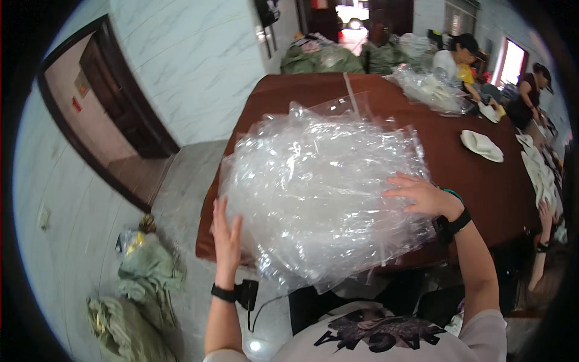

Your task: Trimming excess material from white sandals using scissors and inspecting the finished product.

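Note:
A big heap of clear plastic bags (pixel 319 187) lies on the brown-covered table (pixel 482 205), its near side hanging a little over the front edge. My left hand (pixel 226 235) rests against the heap's left side, thumb and fingers apart. On the right side of the heap lies my right hand (pixel 416 194), fingers spread over the plastic. Neither hand grips anything that I can see. Black bands with small devices sit on both wrists.
Folded white cloth (pixel 481 146) lies at the table's right. Further back are more plastic-wrapped items (pixel 431 90) and a person (pixel 455 63) handling cloth. Another person (pixel 531 96) stands far right; someone's hand (pixel 546 214) touches white cloth nearby. Green sacks (pixel 148 265) fill the floor at left.

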{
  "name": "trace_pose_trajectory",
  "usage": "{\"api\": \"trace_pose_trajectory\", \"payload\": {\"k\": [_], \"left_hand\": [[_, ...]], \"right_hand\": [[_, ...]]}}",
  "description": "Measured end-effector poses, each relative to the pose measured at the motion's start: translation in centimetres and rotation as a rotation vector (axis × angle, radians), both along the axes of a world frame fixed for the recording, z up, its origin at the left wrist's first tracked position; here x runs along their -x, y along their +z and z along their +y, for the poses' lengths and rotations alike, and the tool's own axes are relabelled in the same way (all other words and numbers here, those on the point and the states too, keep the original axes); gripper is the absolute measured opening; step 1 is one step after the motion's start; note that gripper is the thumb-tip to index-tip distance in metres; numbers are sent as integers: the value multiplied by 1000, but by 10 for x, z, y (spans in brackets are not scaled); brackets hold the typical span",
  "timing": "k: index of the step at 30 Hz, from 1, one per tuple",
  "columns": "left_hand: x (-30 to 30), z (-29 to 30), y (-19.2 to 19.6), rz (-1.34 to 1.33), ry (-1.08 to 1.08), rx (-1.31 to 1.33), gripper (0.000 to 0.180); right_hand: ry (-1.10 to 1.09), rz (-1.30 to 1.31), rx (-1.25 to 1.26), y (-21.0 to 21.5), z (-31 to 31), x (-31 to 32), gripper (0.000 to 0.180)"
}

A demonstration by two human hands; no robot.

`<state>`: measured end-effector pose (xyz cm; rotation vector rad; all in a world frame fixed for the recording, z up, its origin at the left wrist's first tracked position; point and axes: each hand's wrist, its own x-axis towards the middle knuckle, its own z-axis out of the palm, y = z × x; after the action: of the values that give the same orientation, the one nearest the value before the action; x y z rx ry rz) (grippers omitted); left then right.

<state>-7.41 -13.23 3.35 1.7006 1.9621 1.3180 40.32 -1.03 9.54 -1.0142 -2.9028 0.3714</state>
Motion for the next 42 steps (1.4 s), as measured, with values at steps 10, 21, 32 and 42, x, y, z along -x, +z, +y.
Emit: {"api": "trace_pose_trajectory", "payload": {"k": [10, 21, 32, 42], "left_hand": [[8, 19, -12, -419, -71, 35, 69], [-112, 71, 20, -678, -487, 235, 67], [-166, 120, 11, -558, -644, 188, 78], [-203, 156, 5, -495, -602, 279, 82]], "right_hand": [[-137, 341, -10, -6, -23, 6, 69], [-144, 122, -40, -49, 6, 15, 72], [-1167, 456, -444, -41, -28, -184, 26], [-1184, 206, -714, -99, -121, -223, 27]]}}
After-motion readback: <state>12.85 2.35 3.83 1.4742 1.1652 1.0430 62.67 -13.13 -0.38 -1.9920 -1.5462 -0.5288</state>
